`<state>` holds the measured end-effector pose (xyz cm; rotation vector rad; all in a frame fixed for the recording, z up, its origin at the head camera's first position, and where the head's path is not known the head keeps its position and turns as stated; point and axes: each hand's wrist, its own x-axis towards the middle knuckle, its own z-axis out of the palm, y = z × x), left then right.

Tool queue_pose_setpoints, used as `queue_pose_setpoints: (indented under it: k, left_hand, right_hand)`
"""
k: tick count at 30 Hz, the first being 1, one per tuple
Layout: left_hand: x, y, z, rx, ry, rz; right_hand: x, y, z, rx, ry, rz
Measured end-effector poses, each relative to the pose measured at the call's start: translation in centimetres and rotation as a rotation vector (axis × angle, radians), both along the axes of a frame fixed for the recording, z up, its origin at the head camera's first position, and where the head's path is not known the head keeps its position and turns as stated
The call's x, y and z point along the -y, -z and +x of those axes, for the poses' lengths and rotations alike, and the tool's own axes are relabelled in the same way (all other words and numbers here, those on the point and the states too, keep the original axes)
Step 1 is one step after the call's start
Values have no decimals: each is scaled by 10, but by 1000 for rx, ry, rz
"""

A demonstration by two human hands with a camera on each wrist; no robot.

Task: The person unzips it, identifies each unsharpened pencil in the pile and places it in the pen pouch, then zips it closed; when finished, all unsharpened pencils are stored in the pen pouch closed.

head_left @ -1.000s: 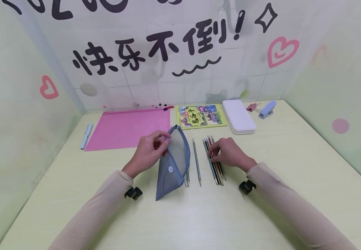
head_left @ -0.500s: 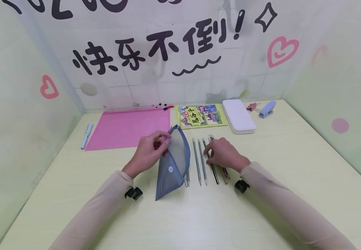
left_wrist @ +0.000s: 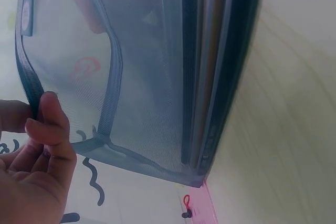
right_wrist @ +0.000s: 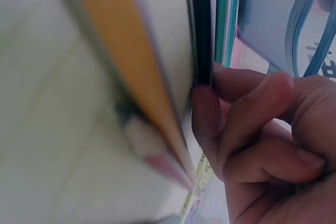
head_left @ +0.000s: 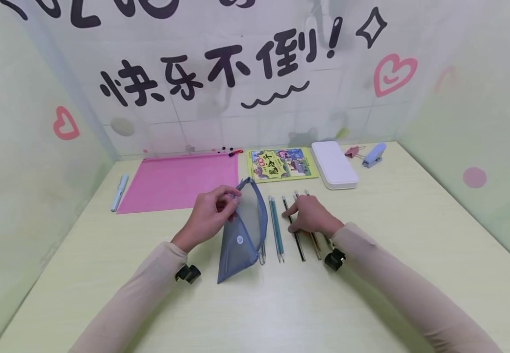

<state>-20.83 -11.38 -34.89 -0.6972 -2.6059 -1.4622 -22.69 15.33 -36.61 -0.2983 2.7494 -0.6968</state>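
Observation:
A blue-grey mesh zip pouch (head_left: 239, 250) stands gaping on the table, my left hand (head_left: 211, 211) pinching its upper edge. Through the mesh, in the left wrist view, several long pencils (left_wrist: 207, 51) show along its bottom. To the right of the pouch, two teal pencils (head_left: 276, 230) lie side by side. My right hand (head_left: 310, 215) pinches a black pencil (right_wrist: 201, 30) between thumb and finger; its lower end lies along the tabletop. Under and beyond that hand are a few more pencils (head_left: 316, 245), partly hidden. One with an orange-yellow side (right_wrist: 123, 45) looms close in the right wrist view.
Along the back lie a pink zip folder (head_left: 180, 184), a yellow picture book (head_left: 281, 164) and a white case (head_left: 335, 165). A pink binder clip (head_left: 352, 151) and a blue stapler (head_left: 374, 155) sit back right. At far left lies a light-blue pen (head_left: 119, 192).
A second teal pencil has left the bundle and now lies against the first. The remaining pencils have spread apart, and the right hand has shifted left to the black one. The left hand keeps its hold.

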Motion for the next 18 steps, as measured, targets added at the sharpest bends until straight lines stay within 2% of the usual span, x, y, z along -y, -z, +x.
queue_pose_setpoints:
  k: [4,10,13,18]
  left_hand:
    - [0,0,1,-5,-1,-2]
    - [3,-1,1,-15,0,4]
    - [3,-1,1,-14,1,3]
    - [2,-1,1,-11,7,2]
  right_hand:
    - [2,0,3,66,61,-70]
    - [-4,5,3,56,77,-124]
    - [-9,10,3,89,102,-216]
    - [-15,13,2,196,108,-438]
